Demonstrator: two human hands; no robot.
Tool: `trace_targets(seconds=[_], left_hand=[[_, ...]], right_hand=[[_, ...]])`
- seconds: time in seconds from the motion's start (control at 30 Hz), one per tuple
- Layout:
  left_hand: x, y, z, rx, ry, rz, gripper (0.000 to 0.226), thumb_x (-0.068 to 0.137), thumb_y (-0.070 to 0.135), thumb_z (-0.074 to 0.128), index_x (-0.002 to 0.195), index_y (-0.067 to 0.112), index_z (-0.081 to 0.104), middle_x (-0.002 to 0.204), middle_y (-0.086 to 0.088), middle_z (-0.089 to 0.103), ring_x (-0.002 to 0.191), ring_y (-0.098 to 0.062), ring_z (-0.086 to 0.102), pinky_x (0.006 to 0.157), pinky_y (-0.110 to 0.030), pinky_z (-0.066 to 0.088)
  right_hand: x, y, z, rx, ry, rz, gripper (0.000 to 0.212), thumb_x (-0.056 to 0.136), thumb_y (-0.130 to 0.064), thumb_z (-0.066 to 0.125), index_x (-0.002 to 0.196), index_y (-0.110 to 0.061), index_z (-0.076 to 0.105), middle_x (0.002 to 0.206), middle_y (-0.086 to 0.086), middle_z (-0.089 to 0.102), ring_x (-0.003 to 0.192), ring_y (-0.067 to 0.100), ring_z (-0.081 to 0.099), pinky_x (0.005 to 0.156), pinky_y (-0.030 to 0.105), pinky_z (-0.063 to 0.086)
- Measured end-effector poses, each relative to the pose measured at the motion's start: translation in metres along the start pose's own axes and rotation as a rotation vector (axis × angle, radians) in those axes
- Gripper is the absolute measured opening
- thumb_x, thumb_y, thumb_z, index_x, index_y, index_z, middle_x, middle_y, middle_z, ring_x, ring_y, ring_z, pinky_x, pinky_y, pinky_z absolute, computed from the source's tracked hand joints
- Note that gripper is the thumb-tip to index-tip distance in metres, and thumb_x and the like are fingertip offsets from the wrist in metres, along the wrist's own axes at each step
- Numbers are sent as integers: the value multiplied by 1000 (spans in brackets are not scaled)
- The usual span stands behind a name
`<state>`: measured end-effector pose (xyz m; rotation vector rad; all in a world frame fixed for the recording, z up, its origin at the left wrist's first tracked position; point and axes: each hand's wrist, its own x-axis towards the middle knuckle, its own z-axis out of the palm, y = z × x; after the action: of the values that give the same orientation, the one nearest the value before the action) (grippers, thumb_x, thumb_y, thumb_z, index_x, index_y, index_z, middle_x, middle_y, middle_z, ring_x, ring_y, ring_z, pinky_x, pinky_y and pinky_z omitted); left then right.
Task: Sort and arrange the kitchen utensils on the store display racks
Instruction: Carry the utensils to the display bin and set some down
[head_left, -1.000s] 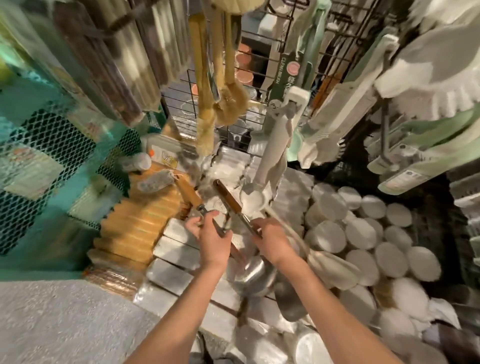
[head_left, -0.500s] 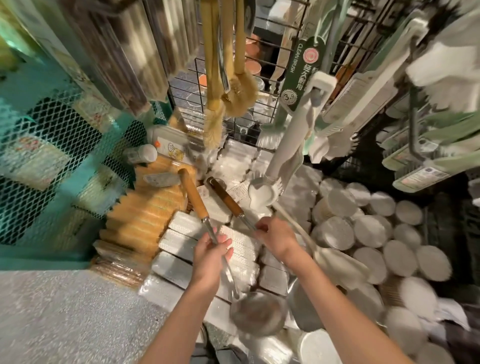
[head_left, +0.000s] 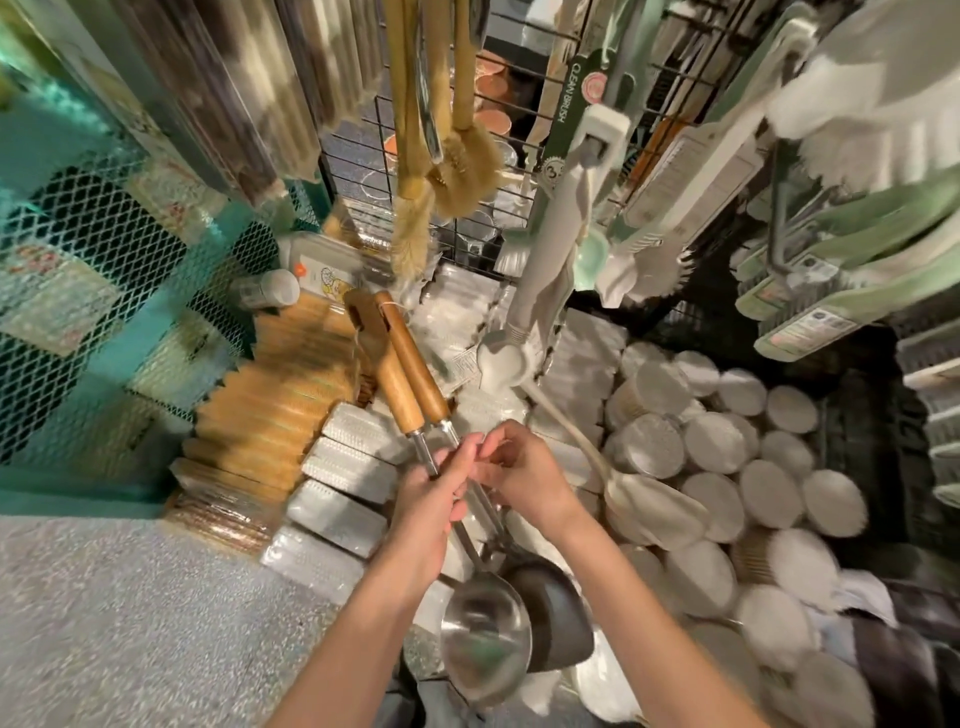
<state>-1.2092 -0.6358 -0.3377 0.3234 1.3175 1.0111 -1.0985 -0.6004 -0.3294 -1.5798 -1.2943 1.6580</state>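
Gripping metal shanks of two wooden-handled ladles (head_left: 462, 525): left hand (head_left: 428, 501) clamped, right hand (head_left: 522, 475) pinching alongside, below hanging brushes (head_left: 447, 161).

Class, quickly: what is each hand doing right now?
Left hand: grips the metal stems of two wooden-handled ladles.
Right hand: fingers curled at the stems; grip unclear.

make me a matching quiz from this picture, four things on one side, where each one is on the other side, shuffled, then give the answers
Things:
1. two ladles
2. straw brushes
3. round white lids
4. teal mesh panel

Places:
A. far left of the view
B. hanging at the top centre
C. piled at the right
D. gripped by both hands, left hand, right hand

Pairs: 1-D, 2-B, 3-C, 4-A
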Motion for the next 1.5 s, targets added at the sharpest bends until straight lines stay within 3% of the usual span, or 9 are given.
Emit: trace_targets(seconds=[0.2, 0.33, 0.47, 0.63, 0.8, 0.97, 1.23, 1.33, 1.5], left_hand=[[-2, 2, -5, -29, 40, 17, 21, 91, 31, 53, 89, 14, 65, 96, 0, 73, 40, -1, 27, 40, -15, 24], [-4, 0, -10, -99, 29, 25, 24, 92, 31, 49, 90, 12, 64, 89, -3, 73, 37, -1, 24, 35, -11, 18], [-4, 0, -14, -101, 16, 21, 24, 92, 29, 46, 86, 11, 60, 88, -4, 72, 33, -1, 24, 33, -12, 16], [-4, 1, -15, -149, 27, -33, 27, 98, 28, 38, 79, 12, 50, 89, -7, 68, 28, -1, 24, 30, -12, 17], [-4, 4, -14, -501, -12, -101, 33, 96, 34, 33, 72, 14, 41, 59, 4, 37, 25, -1, 25, 27, -12, 22], [-19, 6, -12, -469, -45, -65, 32, 90, 42, 41, 70, 17, 40, 57, 7, 26, 32, -1, 23, 30, -13, 24], [-78, 23, 0, -366, -13, 54, 27, 82, 40, 51, 74, 15, 49, 52, 9, 26, 34, -2, 21, 32, -13, 21], [-104, 30, 0, -335, -1, 85, 26, 80, 39, 52, 72, 15, 46, 52, 9, 27, 33, -2, 20, 33, -14, 20], [-151, 24, -11, -285, -17, 80, 28, 85, 39, 51, 73, 14, 47, 52, 9, 26, 34, -3, 20, 33, -14, 23]], right_hand=[[-6, 2, -28, -254, 68, -61, 15, 81, 1, 66, 84, -10, 56, 76, 5, 61, 71, 19, 58, 72, 33, 47], [3, 4, -67, -523, 235, -97, 19, 86, -7, 62, 104, -13, 60, 97, -1, 63, 91, 13, 59, 83, 25, 46], [31, 16, -87, -579, 192, 81, 38, 91, -16, 59, 128, -11, 49, 128, 8, 54, 116, 24, 51, 95, 34, 42], [59, 33, -80, -671, 127, 272, 37, 94, -19, 53, 130, -9, 47, 116, 17, 59, 104, 31, 57, 81, 32, 44], [52, 37, -79, -558, 215, 150, 30, 92, -1, 51, 120, -9, 56, 104, 9, 61, 91, 21, 55, 72, 24, 41], [22, 15, -80, -307, 127, -38, 23, 85, 5, 54, 86, -18, 55, 70, 2, 55, 63, 13, 47, 52, 18, 34], [-59, 13, -60, -303, -17, 15, 25, 86, 8, 56, 99, -14, 59, 76, 4, 55, 75, 18, 50, 69, 29, 42], [-93, 25, -53, -401, 7, 45, 26, 88, 3, 55, 107, -15, 56, 75, -4, 50, 69, 11, 46, 61, 12, 35], [-158, 26, -39, -384, 129, -33, 37, 86, -1, 60, 87, -36, 50, 73, -9, 51, 66, 7, 48, 56, 13, 35]])
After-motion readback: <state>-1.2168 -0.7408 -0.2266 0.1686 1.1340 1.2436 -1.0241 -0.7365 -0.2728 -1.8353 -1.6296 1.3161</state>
